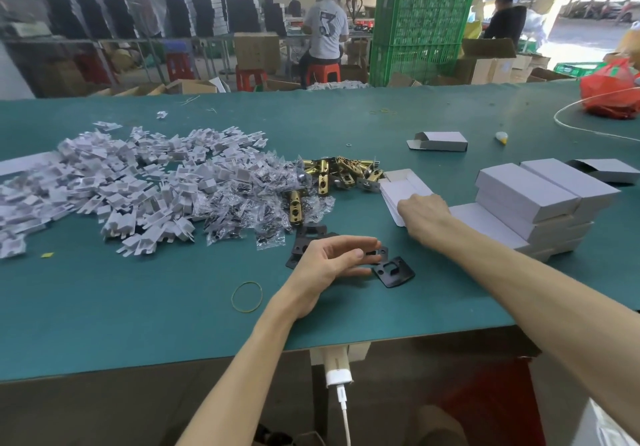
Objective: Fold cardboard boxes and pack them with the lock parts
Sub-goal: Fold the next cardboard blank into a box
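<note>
White cardboard is lying under your right hand (423, 218). Its fingers are bending down onto the stack of flat box blanks (398, 187) and touching the top sheet, but I cannot tell whether they are pinching it or only pressing.

Your left hand (329, 265) is hovering with its fingers loosely curved and slightly spread, holding nothing. Beneath and around those fingers the black strike plates (394, 272) are lying flat on the green table (138, 307). One is poking out at 3 o'clock of the hand, and others are showing at 11 o'clock. At 8 o'clock of that hand a yellow rubber band (247, 283) is lying by itself.

Going outward to 12 o'clock, the brass latch bolts (332, 171) are sitting in a heap just beside the far corner of the blanks. At 10 o'clock the clear bags of screws (242, 199) are spilling against the latches. Beyond them, toward 9 o'clock, the pile of white card inserts (104, 185) is spreading across the table.

At 3 o'clock of your right hand the closed folded boxes (533, 196) are sitting stacked in layers. At 12 o'clock of it, well apart, one folded box (440, 140) is lying with its end flap open, and a small glue bottle (501, 137) is lying near it. At 2 o'clock, far off, a red bag (609, 92) is resting by the table's edge.
</note>
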`<state>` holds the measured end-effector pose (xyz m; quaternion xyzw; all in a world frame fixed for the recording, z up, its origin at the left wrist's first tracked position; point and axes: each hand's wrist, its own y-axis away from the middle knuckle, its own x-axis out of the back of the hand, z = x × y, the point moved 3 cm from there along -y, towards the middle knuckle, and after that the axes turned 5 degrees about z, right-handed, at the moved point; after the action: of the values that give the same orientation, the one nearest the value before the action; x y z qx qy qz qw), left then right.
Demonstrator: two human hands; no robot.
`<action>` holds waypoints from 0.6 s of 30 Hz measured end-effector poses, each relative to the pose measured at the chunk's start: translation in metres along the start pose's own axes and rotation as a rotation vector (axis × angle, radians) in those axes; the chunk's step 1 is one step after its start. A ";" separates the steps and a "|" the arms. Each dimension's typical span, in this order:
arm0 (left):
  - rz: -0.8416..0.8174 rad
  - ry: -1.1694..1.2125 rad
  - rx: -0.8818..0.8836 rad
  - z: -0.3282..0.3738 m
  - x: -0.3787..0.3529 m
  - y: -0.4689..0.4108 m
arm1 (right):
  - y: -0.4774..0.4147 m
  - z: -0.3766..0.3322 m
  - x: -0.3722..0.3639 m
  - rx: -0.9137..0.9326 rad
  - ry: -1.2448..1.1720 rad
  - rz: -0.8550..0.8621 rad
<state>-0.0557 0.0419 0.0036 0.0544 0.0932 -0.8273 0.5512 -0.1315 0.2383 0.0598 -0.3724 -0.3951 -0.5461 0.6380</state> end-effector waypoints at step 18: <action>0.033 0.025 0.000 0.000 0.002 0.002 | 0.022 0.049 0.067 -0.142 -0.346 0.602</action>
<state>-0.0552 0.0392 0.0035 0.0662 0.0994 -0.8172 0.5638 -0.1083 0.2587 0.1399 -0.6024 -0.3311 -0.2886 0.6665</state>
